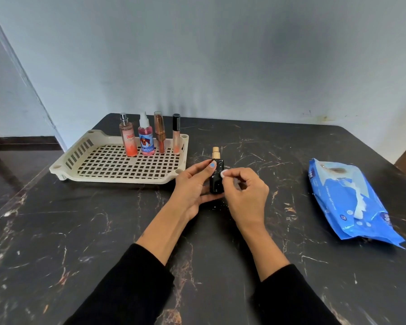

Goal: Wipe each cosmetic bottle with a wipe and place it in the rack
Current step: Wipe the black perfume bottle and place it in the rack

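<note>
While left hand grips black bottle, right hand pinches white wipe against it.

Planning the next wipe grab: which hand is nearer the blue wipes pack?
Right. The right hand sits between the black bottle and the wipes pack; the left hand grips the bottle's far side, toward the rack.
</note>
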